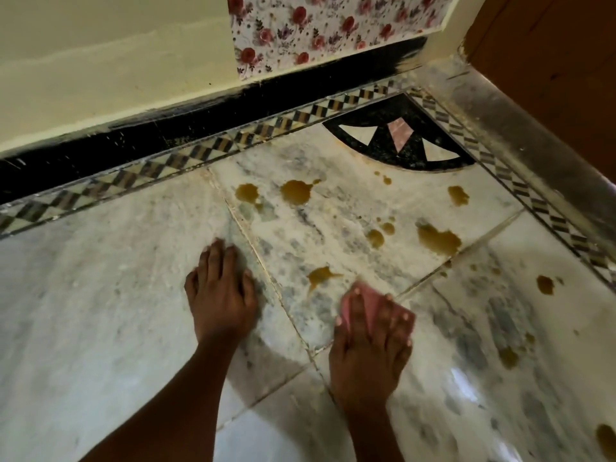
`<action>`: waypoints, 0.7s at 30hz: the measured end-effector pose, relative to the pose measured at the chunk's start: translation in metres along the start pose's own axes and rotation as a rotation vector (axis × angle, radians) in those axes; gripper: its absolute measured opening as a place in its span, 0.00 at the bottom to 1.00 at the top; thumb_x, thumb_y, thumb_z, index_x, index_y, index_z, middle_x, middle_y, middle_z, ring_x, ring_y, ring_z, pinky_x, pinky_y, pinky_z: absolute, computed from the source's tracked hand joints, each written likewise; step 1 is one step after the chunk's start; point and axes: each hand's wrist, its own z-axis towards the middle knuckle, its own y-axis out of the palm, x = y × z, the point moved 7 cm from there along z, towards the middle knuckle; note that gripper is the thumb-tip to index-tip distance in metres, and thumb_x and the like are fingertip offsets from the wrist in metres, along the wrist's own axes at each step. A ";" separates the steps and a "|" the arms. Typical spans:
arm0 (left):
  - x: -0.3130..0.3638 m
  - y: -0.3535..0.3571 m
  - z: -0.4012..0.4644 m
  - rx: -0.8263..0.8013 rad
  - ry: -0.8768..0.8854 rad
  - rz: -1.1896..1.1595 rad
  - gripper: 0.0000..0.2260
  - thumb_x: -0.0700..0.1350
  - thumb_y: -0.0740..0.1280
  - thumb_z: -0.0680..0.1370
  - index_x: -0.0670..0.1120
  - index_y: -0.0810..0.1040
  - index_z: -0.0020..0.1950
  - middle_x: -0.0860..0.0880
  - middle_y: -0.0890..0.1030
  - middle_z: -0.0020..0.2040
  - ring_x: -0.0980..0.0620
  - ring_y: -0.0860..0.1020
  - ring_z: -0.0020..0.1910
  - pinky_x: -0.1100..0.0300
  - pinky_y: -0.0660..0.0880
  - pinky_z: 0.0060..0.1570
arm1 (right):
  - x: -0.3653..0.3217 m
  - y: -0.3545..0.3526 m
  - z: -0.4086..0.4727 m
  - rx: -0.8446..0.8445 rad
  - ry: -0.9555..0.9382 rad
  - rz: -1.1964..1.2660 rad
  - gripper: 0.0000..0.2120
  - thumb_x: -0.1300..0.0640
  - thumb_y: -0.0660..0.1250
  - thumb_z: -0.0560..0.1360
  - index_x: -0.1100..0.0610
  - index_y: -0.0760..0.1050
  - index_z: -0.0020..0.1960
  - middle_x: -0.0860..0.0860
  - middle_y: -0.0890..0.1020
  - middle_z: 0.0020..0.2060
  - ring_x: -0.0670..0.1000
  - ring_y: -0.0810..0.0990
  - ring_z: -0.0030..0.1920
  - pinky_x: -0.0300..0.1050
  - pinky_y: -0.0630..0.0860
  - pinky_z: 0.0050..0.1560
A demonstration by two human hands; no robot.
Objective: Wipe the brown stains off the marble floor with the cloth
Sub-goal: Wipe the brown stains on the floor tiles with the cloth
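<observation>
Several brown stains mark the white marble floor (110,295). The nearest stain (320,275) lies just beyond my right hand (370,348), which presses a folded pink cloth (366,298) flat on the floor. Only the cloth's far edge and right corner show past my fingers. Larger stains sit further off: one puddle (296,191), another (247,192) and a blotch (438,240) to the right. My left hand (220,291) rests flat on the marble with fingers spread, holding nothing.
A cream wall with a black skirting (166,135) runs along the far side, with a floral panel (326,28) above. A checkered tile border (186,158) edges the floor. A brown wooden door (560,61) and grey threshold stand at the right. More stains (545,284) lie toward the right.
</observation>
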 end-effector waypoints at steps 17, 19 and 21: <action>0.000 0.000 0.004 -0.042 -0.029 0.033 0.28 0.56 0.53 0.84 0.48 0.67 0.82 0.46 0.62 0.85 0.46 0.59 0.85 0.43 0.59 0.77 | -0.073 0.034 0.081 -0.152 0.213 0.065 0.31 0.34 0.46 0.85 0.33 0.33 0.82 0.55 0.33 0.84 0.67 0.29 0.82 0.73 0.39 0.81; -0.001 0.000 0.004 -0.040 -0.036 0.038 0.27 0.55 0.53 0.84 0.47 0.67 0.82 0.46 0.62 0.85 0.45 0.60 0.84 0.43 0.59 0.76 | -0.111 0.038 0.073 -0.194 -0.011 0.025 0.30 0.35 0.48 0.85 0.34 0.41 0.84 0.54 0.35 0.85 0.66 0.30 0.83 0.72 0.41 0.82; 0.000 -0.001 0.004 -0.043 -0.028 0.032 0.27 0.54 0.55 0.84 0.47 0.68 0.81 0.46 0.63 0.85 0.44 0.61 0.84 0.43 0.60 0.75 | -0.122 0.030 0.035 -0.200 -0.264 -0.033 0.29 0.36 0.51 0.85 0.32 0.46 0.84 0.51 0.42 0.87 0.63 0.35 0.85 0.68 0.45 0.83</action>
